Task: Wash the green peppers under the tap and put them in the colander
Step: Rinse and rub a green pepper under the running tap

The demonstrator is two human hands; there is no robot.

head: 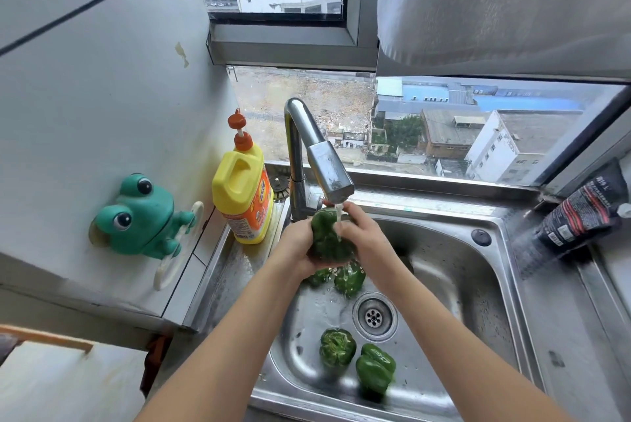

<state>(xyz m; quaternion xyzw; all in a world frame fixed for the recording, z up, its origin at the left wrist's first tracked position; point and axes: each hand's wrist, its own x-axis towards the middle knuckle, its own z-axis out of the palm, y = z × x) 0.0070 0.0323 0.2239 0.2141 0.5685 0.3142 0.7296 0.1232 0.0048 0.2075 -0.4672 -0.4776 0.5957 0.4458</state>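
I hold one green pepper (326, 237) under the running tap (329, 170), with my left hand (295, 244) on its left side and my right hand (363, 233) on its right. Water streams from the spout onto it. Directly below, two more peppers (350, 280) lie in the steel sink (457, 251), partly hidden by my hands. Nearer the front of the basin lie a pepper with its hollow side up (337, 346) and another pepper (375, 372). No colander is in view.
A yellow detergent bottle (243, 196) with an orange pump stands left of the tap. A green frog holder (143, 216) sticks to the left wall. A black pouch (577, 216) leans at the right. The drain (374, 316) sits mid-basin.
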